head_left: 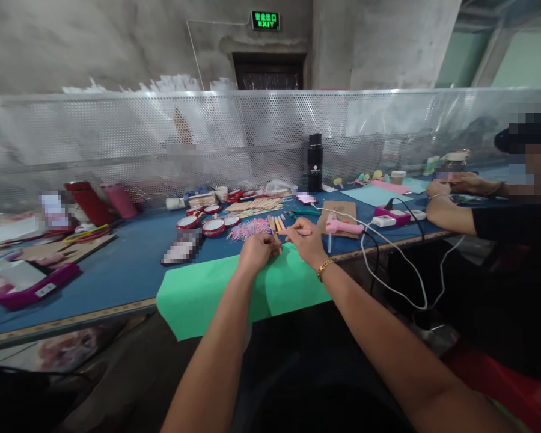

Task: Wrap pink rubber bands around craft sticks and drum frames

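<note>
Over a green sheet (202, 294) draped across the table's front edge, my two hands work close together. My right hand (310, 240) is closed around a pink marker (296, 231), its tip pointing left toward my other hand. Pinched in the fingers of my left hand (256, 249) is a flat wooden stick (273, 228) that points away from me. Just beyond lie several coloured markers (280, 222) and a pile of pink and purple thin strands (250, 229). Small red-rimmed drums (213, 227) lie to the left, near loose wooden sticks (259, 206).
A pink glue gun (345, 226) rests on brown card at right, with white cables (390, 288) hanging over the edge. A black bottle (315, 163) stands by the perforated metal screen (252, 132). At right, another person's hands (462, 183) work. A phone (180, 246) lies left.
</note>
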`<state>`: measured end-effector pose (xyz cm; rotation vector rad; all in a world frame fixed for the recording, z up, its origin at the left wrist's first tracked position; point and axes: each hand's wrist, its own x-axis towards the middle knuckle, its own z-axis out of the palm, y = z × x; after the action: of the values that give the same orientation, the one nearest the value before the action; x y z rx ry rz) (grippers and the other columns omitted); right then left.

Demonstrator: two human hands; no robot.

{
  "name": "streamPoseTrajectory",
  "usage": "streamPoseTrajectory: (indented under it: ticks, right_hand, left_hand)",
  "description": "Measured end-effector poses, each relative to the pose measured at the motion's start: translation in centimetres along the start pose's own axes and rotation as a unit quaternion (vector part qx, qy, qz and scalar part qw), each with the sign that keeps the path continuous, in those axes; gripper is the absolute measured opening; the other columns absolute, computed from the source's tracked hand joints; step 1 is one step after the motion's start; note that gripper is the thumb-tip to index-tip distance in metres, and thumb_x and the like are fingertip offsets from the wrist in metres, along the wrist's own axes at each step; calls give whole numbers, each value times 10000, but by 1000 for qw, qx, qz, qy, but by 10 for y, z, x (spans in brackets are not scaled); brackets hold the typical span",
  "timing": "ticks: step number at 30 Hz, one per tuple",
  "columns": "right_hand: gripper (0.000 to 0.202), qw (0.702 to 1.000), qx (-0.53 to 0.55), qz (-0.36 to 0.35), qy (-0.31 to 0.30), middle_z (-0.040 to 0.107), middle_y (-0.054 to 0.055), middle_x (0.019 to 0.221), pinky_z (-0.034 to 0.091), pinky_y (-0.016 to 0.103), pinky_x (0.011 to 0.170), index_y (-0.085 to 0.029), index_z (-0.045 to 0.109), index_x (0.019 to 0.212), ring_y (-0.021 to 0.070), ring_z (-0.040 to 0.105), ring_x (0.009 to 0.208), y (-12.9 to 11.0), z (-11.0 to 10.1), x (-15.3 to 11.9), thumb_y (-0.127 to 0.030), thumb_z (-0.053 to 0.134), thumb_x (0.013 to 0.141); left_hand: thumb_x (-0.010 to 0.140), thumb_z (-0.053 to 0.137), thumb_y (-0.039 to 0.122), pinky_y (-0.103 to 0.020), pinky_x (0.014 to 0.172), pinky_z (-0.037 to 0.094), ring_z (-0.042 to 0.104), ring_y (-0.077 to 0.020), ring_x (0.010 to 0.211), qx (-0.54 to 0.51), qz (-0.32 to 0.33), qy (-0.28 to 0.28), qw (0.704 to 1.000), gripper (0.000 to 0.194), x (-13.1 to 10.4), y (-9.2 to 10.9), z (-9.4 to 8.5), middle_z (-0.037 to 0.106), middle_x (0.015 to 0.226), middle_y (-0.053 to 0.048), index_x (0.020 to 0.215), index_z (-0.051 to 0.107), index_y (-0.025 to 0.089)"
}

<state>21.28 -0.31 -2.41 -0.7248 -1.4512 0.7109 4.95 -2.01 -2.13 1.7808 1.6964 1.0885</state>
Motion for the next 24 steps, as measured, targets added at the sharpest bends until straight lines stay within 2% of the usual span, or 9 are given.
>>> streamPoseTrajectory:
  ticks: [6,10,19,24]
  right_hand:
    - [233,1000,3,-2,2,652,-10,583,463,274,611,-230,518,608,161,627,588,-2,-1,-1,-332,600,801]
    - [214,1000,11,0,9,639,-17,581,463,269,601,-229,527,616,168,645,598,0,0,-1,-318,598,796]
    - [214,1000,-7,-7,15,665,-13,596,466,283,626,-231,536,621,166,614,590,5,2,2,-320,609,802]
    - [207,999,32,0,9,648,-21,588,474,278,607,-229,536,626,166,629,574,1,3,0,-308,623,796]
  left_hand:
    - [744,678,428,-239,520,367,529,-125,519,-5,-6,-5,1000,284,-3,3,0,653,569,-26,619,720,177]
    - [744,674,375,-249,518,357,520,-122,504,-15,-15,-4,1000,246,-4,7,-1,644,555,-19,612,715,172]
    - [755,649,342,-257,505,330,510,-122,490,-13,-4,-9,1000,222,-3,3,-2,637,546,-4,609,706,184]
    - [757,650,361,-259,504,322,504,-123,489,-5,-3,-7,1000,241,-2,2,-2,638,552,-6,593,689,190]
